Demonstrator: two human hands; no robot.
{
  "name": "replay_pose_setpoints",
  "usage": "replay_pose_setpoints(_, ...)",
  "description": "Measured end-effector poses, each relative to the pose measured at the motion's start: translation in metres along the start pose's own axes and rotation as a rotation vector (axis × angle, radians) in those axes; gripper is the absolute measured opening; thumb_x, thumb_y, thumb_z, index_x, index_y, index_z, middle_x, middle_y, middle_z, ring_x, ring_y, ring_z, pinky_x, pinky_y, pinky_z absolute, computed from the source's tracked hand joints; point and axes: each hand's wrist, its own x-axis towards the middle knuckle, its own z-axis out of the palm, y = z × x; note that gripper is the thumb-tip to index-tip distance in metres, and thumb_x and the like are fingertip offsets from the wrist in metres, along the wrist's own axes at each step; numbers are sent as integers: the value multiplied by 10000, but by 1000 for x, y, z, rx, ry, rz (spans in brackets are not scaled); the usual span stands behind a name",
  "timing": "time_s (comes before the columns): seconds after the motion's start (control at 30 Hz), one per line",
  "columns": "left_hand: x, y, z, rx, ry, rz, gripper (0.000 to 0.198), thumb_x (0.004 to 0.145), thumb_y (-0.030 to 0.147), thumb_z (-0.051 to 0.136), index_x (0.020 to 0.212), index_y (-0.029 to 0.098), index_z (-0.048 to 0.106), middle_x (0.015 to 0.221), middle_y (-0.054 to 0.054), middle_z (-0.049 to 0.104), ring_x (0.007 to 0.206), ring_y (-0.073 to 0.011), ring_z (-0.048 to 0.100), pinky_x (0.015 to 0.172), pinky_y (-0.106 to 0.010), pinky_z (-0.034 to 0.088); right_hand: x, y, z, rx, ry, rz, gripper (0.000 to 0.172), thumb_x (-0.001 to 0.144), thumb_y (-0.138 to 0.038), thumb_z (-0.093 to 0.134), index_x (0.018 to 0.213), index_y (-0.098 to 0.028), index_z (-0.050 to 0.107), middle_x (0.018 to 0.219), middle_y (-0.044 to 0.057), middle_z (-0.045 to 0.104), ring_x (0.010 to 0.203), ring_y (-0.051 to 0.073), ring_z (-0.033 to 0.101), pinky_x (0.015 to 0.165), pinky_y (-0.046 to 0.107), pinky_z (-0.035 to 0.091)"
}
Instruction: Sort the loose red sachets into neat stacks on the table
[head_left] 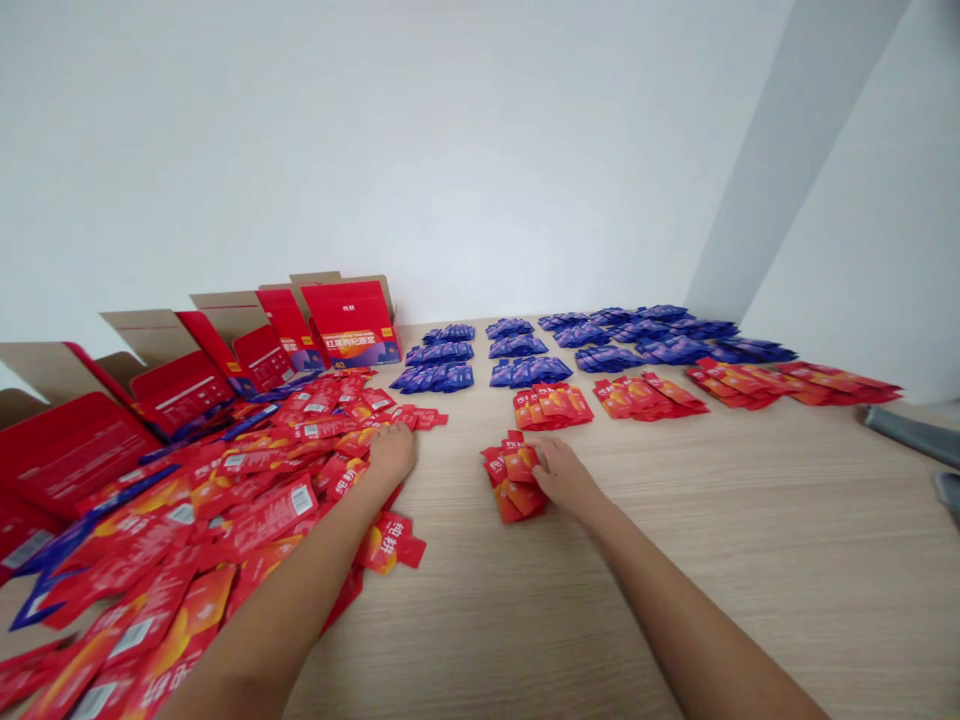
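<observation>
My left hand [391, 452] reaches into the edge of a big loose heap of red sachets [225, 500] on the left of the wooden table [675, 560]; its fingers curl down onto the sachets, and I cannot see whether one is pinched. My right hand [564, 476] rests on the right side of a small stack of red sachets [513, 478] in the middle of the table, fingers closed against the stack.
Neat groups of red sachets [552, 405] and blue sachets [439, 376] lie in rows at the back. Open red cartons [352, 320] stand along the back left. A grey object [911, 435] lies at the right edge. White walls stand behind.
</observation>
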Motion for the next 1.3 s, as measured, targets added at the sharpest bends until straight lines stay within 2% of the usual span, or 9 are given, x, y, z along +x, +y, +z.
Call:
replay_pose_setpoints(0.27,-17,-5,-23,-225,41,32,418,837,105,369,1213,96,551,1133,-169,663,1074,-254,618,901,-350,463,-8,-13,12,133,-165,-139,448,830,-117,329,1131,-147,659,1298,110,595,1242,198,501,1092,407,320)
replay_pose_setpoints(0.4,-40,19,-26,-1086,78,76,300,817,271,467,1019,162,659,1015,-86,709,1015,-253,632,892,-354,479,-15,-29,12,235,-18,-100,330,848,-199,419,1064,-166,666,1163,120,661,1112,221,573,1027,413,383)
replay_pose_setpoints(0.5,-68,48,-26,-1653,-224,47,321,705,399,632,920,165,678,801,-53,714,800,-231,662,753,-330,513,-16,-38,13,527,63,-45,334,843,-365,510,1098,-179,620,1154,116,657,1080,236,586,969,410,427)
replay_pose_setpoints(0.6,-97,73,-26,-1887,-496,48,375,608,415,758,854,142,682,769,-52,705,699,-175,646,698,-269,492,-17,-42,15,914,-26,47,405,757,-457,622,1062,-191,598,1011,76,703,875,223,651,784,364,512)
replay_pose_setpoints(0.8,-128,93,-19,-1961,-766,69,437,562,335,832,911,136,657,846,-62,713,747,-176,670,704,-269,506,-21,-41,17,1023,61,161,394,694,-552,672,784,-174,608,706,31,678,635,179,597,607,295,486)
replay_pose_setpoints(0.93,-133,98,-14,-1855,-915,134,453,597,425,799,882,139,594,722,-62,701,622,-204,681,567,-296,529,-22,-41,12,988,109,195,448,737,-642,571,692,-196,568,614,20,644,593,187,572,555,300,471)
replay_pose_setpoints(1.03,-133,101,-14,-1820,-877,156,480,612,488,769,862,143,547,620,-54,679,531,-196,662,493,-273,513,-22,-44,9,1078,118,224,447,744,-651,554,672,-210,542,598,13,630,590,189,569,574,312,482)
replay_pose_setpoints(1.2,-127,100,-21,-1888,-571,108,484,582,450,785,895,159,558,689,-31,700,565,-177,670,588,-293,551,-19,-47,12,1113,11,184,406,705,-613,611,683,-216,527,594,-13,588,553,151,523,527,266,440)
replay_pose_setpoints(1.3,-126,97,-23,-1839,-602,123,463,551,447,799,832,155,576,667,-37,703,538,-175,665,543,-275,544,-19,-47,18,1034,-11,113,391,722,-588,602,678,-210,512,600,-26,559,552,133,491,521,248,411)
